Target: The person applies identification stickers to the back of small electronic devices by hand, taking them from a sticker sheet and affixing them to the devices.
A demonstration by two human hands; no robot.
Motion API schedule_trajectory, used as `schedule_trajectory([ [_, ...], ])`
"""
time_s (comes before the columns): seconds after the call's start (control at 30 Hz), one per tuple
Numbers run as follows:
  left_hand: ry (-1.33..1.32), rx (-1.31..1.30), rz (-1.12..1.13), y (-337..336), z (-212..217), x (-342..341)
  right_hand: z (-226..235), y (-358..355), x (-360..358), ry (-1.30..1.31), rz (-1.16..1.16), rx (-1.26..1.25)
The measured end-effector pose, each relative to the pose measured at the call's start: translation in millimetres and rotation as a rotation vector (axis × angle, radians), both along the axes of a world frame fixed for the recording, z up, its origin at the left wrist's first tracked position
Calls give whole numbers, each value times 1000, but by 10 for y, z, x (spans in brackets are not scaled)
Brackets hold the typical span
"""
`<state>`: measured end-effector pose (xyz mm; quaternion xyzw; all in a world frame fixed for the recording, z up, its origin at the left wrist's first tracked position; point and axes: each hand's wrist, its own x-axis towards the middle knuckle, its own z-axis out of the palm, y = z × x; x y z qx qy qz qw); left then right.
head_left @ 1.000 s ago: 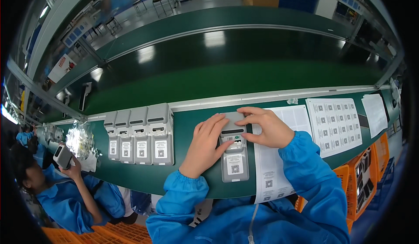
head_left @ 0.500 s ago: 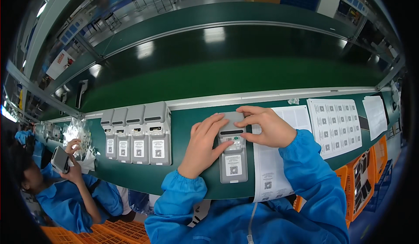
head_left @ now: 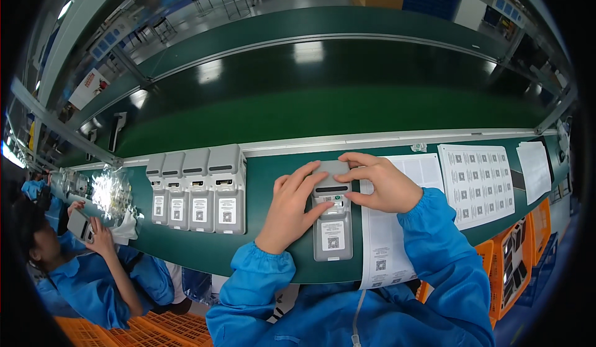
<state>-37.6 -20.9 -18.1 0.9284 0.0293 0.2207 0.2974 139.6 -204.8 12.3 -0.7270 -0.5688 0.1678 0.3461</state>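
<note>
A grey handheld terminal (head_left: 333, 247) lies face down on the green bench, a white code label on its lower part and a compartment uncovered in its middle. On its left side is my left hand (head_left: 288, 207), closed on the upper part, thumb at the compartment's edge. From the right, my right hand (head_left: 388, 184) grips the same upper part, fingertips on the grey top and thumb beside the compartment. Several matching terminals (head_left: 200, 207) stand in a row to the left, each with a label. Sticker sheets (head_left: 382, 254) lie beside my right forearm.
More printed sheets (head_left: 478, 182) lie to the right, near orange crates (head_left: 515, 266) holding dark devices. Beyond the bench's pale rail runs a green conveyor belt (head_left: 323, 105). At left, a co-worker (head_left: 93, 278) holds a similar device near clear plastic bags (head_left: 112, 191).
My hands stay almost still on the terminal. The co-worker at left has lowered and turned the device, both hands now on it. The view has shifted very slightly.
</note>
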Motion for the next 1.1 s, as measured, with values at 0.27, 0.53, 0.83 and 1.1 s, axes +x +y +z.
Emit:
schedule_trajectory([
  [0.27, 10, 0, 8, -3, 36, 15, -11, -3, -24, -34, -38, 37],
  [0.53, -67, 115, -110, -116, 50, 133, -16, -26, 22, 117, -41, 10],
  [0.83, -77, 277, -212, -58, 140, 249, -97, -63, 29, 109, -44, 43],
  [1.1, -109, 415, -277, -4, 192, 307, -149, -60, 31, 91, -32, 88],
])
